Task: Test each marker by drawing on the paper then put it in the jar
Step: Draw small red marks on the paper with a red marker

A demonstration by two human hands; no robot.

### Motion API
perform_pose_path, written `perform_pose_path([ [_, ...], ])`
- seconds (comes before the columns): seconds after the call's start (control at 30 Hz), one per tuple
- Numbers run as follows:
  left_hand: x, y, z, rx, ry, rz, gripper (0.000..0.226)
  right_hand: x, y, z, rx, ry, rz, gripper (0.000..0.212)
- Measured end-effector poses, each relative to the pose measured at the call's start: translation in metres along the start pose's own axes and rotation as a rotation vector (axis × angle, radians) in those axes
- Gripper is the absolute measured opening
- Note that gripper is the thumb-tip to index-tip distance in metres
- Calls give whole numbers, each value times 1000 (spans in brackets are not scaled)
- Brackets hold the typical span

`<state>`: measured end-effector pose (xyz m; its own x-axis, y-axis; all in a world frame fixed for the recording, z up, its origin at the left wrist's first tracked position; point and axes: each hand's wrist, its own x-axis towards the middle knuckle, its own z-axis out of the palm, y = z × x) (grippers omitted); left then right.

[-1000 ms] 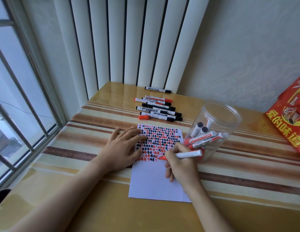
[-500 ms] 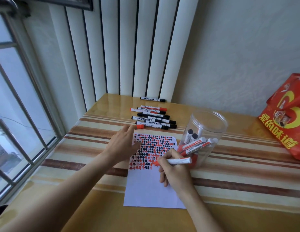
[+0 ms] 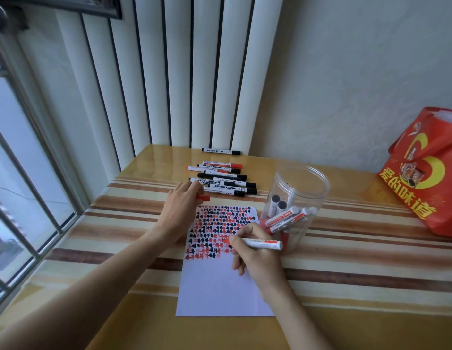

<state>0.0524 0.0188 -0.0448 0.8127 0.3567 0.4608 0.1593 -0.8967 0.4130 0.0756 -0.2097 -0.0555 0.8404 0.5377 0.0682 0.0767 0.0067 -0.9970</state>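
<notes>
Red marker (image 3: 261, 243) in right hand (image 3: 257, 256)

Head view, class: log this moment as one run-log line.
right hand: holds red marker, tip on paper | left hand: reaching red cap | jar: several markers inside

You see a glossy tabletop (image 3: 346, 294), a matt paper sheet (image 3: 219, 294), a clear smooth plastic jar (image 3: 310, 188), a shiny red bag (image 3: 426, 178) and a rough-textured wall (image 3: 358, 84).
</notes>
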Motion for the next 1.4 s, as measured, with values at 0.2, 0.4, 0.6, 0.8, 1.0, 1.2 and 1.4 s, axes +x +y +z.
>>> perform_pose_path([
  [0.2,-75,22,-21,-232,-33,67,17,0,-5,1,152,-18,-12,18],
  [0.4,-85,29,-29,-286,-50,73,24,-2,-9,-1,164,-100,-8,23],
  [0.6,-87,30,-35,-324,-110,205,34,-4,-9,5,103,-109,-53,12],
  [0.8,-89,32,-38,-391,-149,300,18,-7,-12,7,57,-171,-85,13],
  [1.0,-88,30,-36,-366,-125,305,23,-8,-14,4,280,-230,19,39],
  [1.2,-88,28,-38,-329,-119,286,23,-1,-17,-6,206,-106,-10,23],
  [1.4,-89,21,-43,-137,-163,301,27,3,-26,-26,-174,-214,-118,13],
])
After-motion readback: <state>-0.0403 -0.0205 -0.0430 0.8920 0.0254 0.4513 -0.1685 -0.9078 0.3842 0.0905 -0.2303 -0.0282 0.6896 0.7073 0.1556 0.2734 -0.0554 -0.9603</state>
